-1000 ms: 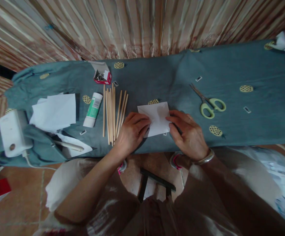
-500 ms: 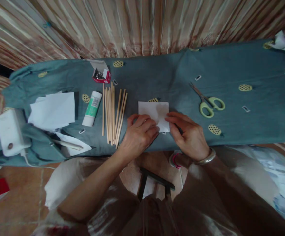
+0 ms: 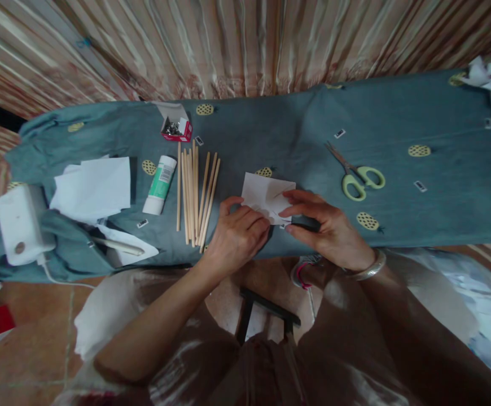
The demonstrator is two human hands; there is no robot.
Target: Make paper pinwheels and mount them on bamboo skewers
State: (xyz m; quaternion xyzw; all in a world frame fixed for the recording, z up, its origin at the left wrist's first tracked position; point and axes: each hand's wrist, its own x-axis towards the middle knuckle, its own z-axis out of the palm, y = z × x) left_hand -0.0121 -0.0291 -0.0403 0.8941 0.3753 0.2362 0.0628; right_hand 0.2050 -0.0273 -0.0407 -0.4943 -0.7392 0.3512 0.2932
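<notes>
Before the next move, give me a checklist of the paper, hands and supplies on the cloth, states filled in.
1. Left hand on the paper: ok.
2. Right hand at the paper's right side: ok.
3. Whole paper in sight: not ok, fingers cover part.
4. Paper flat beneath the left hand: cannot tell, hidden.
5. Scissors apart from the paper: ok, lying to its right.
6. Red box closed: not ok, lid up.

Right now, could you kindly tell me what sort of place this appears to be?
Probably a room in a home, used as a craft corner: a pleated curtain hangs behind, and a pineapple-print cloth is spread beneath the scissors.
</notes>
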